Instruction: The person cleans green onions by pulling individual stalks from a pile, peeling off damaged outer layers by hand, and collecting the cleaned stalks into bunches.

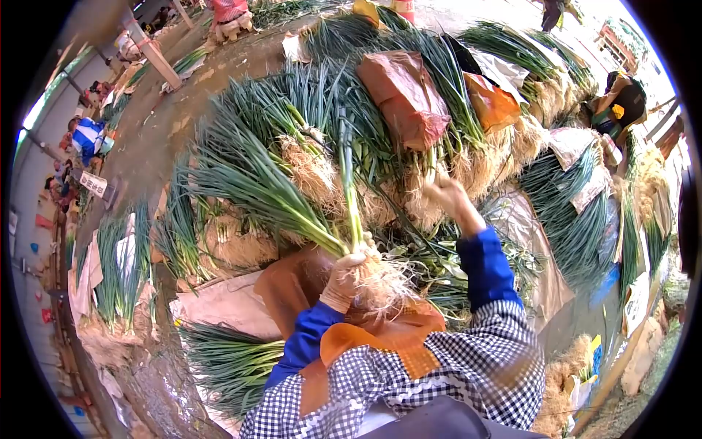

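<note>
My left hand [345, 282] is wrapped round the lower stalks of a bunch of green onions [289, 208]. Its long leaves fan out to the upper left, and pale stringy roots hang to the right of the fist. One thicker stalk [351, 197] stands nearly upright out of the same grip. Further forward and to the right, my right hand [447, 196] has its fingers curled in beside the roots of another green onion bundle [424, 201]. Whether a stalk is pinched in them is hard to make out. Loose leaves and stalks [439, 274] lie between my arms.
A big heap of green onions [314, 95] lies ahead, partly under a reddish-brown sheet [406, 95] and an orange one [491, 102]. More bundles [567, 205] lie right, others [234, 366] left. Co-workers [621, 102] are nearby; a wooden post [152, 55] stands at back left.
</note>
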`<state>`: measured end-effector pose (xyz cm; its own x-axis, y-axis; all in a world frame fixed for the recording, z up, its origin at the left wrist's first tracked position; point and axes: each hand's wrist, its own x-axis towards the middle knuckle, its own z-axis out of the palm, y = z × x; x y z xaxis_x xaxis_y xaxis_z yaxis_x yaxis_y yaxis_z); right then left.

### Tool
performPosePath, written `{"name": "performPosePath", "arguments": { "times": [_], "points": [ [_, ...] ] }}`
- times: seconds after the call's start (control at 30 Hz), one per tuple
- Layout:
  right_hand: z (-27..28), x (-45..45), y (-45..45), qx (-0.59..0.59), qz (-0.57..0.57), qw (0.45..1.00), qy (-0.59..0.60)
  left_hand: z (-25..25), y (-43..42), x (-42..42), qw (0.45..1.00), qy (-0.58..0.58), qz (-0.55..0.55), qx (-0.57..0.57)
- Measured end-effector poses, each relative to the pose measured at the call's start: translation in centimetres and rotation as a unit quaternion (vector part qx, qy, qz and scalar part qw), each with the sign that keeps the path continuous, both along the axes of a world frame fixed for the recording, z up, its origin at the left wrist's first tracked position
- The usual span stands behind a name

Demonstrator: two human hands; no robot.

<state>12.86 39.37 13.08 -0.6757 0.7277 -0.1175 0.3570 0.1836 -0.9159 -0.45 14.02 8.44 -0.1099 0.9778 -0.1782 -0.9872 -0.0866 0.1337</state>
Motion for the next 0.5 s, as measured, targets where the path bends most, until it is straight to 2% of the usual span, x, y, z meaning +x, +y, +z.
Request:
{"name": "performPosePath", "arguments": {
  "times": [0.03,0.1,0.13,0.17,0.23,0.27,0.3,0.37,0.4,0.43,0.5],
  "points": [
    [2.4,1.4,-2.9,-0.064,0.012,0.998,0.023,-2.0,0.1,0.5,0.999,0.032,0.022,-0.020],
    [-1.6,3.7,-3.7,-0.015,0.041,0.999,0.027,-3.7,0.2,1.8,0.998,0.048,-0.008,-0.035],
    [-3.1,4.8,-2.9,0.017,0.062,0.995,-0.082,-4.4,0.2,2.3,0.998,0.039,-0.014,-0.051],
    [-3.6,5.4,-2.7,-0.001,0.084,0.993,-0.083,-6.1,0.1,2.4,0.997,0.055,-0.013,-0.048],
    [-0.4,5.3,-4.8,-0.208,0.073,0.974,0.058,-7.6,0.8,3.0,0.996,0.039,-0.021,-0.073],
    [0.1,5.2,-6.0,-0.184,0.096,0.975,0.083,-3.8,1.2,3.8,0.997,0.024,-0.025,-0.070],
    [-0.8,5.1,-7.3,-0.192,0.097,0.976,0.033,-4.2,1.7,4.1,0.997,0.014,-0.055,-0.048],
    [-3.9,5.3,-8.9,0.009,0.219,0.975,-0.036,-7.6,2.0,4.8,0.995,-0.005,-0.100,-0.007],
    [-3.2,5.3,-9.8,-0.122,0.204,0.971,-0.024,-8.1,2.4,5.5,0.990,0.033,-0.121,-0.062],
    [-2.0,5.8,-9.1,-0.166,0.151,0.969,-0.104,-8.7,2.3,6.0,0.986,0.065,-0.118,-0.099],
    [-2.1,4.2,-7.4,-0.043,-0.095,0.979,-0.175,-8.6,2.5,6.7,0.982,0.086,-0.129,-0.104]
  ]
}}
